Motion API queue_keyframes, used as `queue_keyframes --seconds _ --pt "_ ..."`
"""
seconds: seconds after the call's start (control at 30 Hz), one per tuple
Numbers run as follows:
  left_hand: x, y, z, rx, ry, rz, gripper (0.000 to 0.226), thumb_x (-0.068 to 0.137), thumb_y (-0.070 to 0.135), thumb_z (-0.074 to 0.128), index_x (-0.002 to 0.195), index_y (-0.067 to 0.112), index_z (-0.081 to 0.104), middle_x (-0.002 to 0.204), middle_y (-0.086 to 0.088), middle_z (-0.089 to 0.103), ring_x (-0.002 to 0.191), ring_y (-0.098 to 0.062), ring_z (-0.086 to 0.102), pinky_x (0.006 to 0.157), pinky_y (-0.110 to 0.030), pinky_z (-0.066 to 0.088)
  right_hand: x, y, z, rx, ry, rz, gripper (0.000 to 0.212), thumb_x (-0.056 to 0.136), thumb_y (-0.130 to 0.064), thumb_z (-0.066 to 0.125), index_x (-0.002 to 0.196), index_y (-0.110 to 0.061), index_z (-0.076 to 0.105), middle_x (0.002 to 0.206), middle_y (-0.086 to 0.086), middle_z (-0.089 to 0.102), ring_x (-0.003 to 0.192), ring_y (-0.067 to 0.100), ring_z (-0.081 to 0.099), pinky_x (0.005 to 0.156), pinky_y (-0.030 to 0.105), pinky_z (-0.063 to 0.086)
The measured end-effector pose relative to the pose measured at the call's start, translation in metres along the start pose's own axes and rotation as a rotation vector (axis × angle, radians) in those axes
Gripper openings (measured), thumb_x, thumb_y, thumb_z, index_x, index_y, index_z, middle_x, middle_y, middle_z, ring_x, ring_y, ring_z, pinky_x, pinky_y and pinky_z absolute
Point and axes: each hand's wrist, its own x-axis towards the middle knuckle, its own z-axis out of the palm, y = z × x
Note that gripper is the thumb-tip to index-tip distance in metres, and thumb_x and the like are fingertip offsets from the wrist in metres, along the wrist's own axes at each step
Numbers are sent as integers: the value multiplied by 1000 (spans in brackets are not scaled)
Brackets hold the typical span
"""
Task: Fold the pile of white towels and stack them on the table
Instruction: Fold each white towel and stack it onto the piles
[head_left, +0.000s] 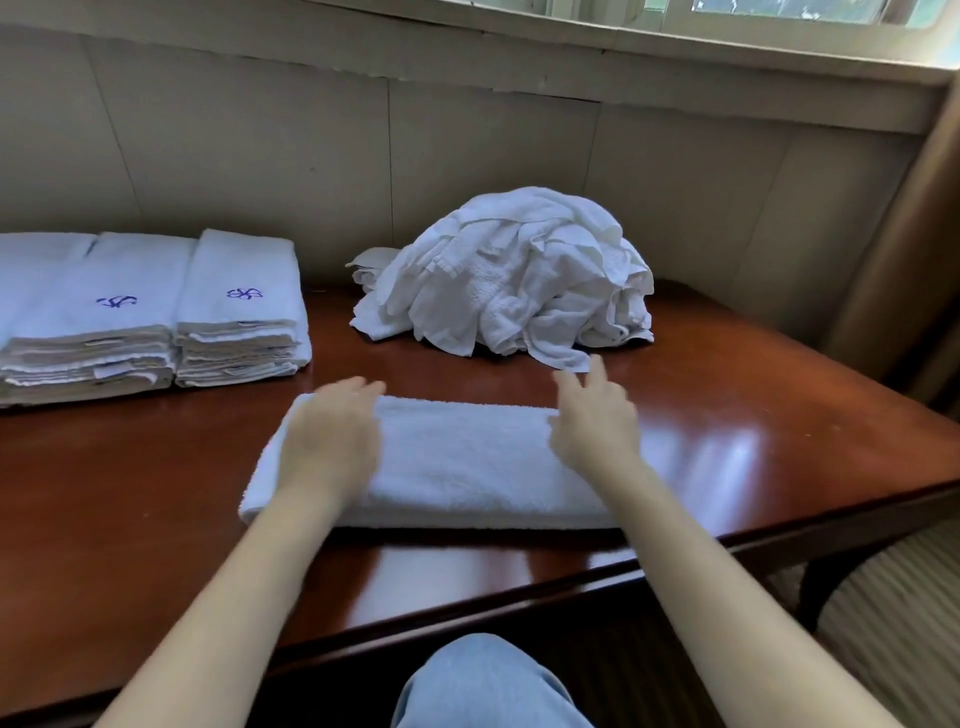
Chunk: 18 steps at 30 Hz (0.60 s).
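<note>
Left hand (327, 436) lies flat, fingers straight, on the folded towel (462, 460) at its 9 o'clock end. Right hand (595, 423), fingers spread, holds nothing at 3 o'clock.

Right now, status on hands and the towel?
Left hand open on the folded towel; right hand open at its right end, fingers lifted. Unfolded pile behind, folded stacks far left. Nothing in the way.

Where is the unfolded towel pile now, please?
In the head view, the unfolded pile sits far back on the table, right of centre, beyond the right hand.
</note>
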Motion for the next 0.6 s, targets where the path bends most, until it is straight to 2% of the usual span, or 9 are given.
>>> queue_keyframes --seconds 0.03,0.07,0.13,0.23,0.3,0.4,0.5,0.53,0.6 --pt "-1 11 6 -15 -84 69 48 98 24 44 146 17 37 153 -9 33 140 -22 32 111 -38 24 -6 -15 10 89 43 -96 50 97 -30 47 143 -18 33 158 12 10 135 34 29 105 43 29" --pt "-3 19 14 11 -199 87 50 101 34 35 149 21 29 157 -6 24 144 -18 24 114 -37 20 -14 -28 22 151 7 -177 52 99 -38 39 147 -19 29 159 7 10 141 31 21 112 45 20" --pt "-2 14 25 86 -402 17 55 101 47 24 152 27 17 161 0 10 147 -15 12 117 -40 11 -25 -40 47 155 -174 -245 57 100 -49 24 151 -24 19 161 1 7 147 24 7 117 47 5" --pt "6 -19 22 116 -470 -166 59 97 56 18 152 34 10 161 6 -2 148 -14 1 118 -47 4 -12 -29 62 181 -240 -263 59 98 -54 20 151 -29 18 160 -5 9 147 18 5 117 45 -1" --pt "10 -40 16 58 -501 -301 60 96 60 19 151 39 7 161 8 -7 148 -18 1 117 -50 9 4 -23 63 190 -254 -296 57 98 -55 21 150 -32 19 160 -8 10 147 16 5 117 43 -2" --pt "7 -57 8 -132 -495 -437 65 96 58 26 152 34 7 161 1 1 147 -25 13 117 -47 16 24 -22 64 214 -284 -348 55 98 -54 24 150 -35 21 159 -10 11 147 13 5 118 40 -1" --pt "4 -56 2 -254 -369 -525 71 94 50 42 152 19 15 157 -7 25 142 -28 25 113 -39 25 39 -25 60 140 -247 -337 49 101 -45 27 146 -28 32 156 -7 25 144 15 18 117 41 6" --pt "2 -54 0 -316 -308 -591 73 92 46 49 150 13 19 152 -11 33 138 -32 32 108 -38 30 40 -29 57 40 -170 -322 43 101 -37 29 140 -22 41 149 -1 38 139 19 30 116 43 11" --pt "0 -50 -3 -496 -243 -743 78 88 38 59 148 6 19 145 -15 40 130 -35 42 100 -36 36 31 -46 46 -96 85 -375 28 94 -13 39 115 -9 57 118 12 60 115 30 52 107 43 27"
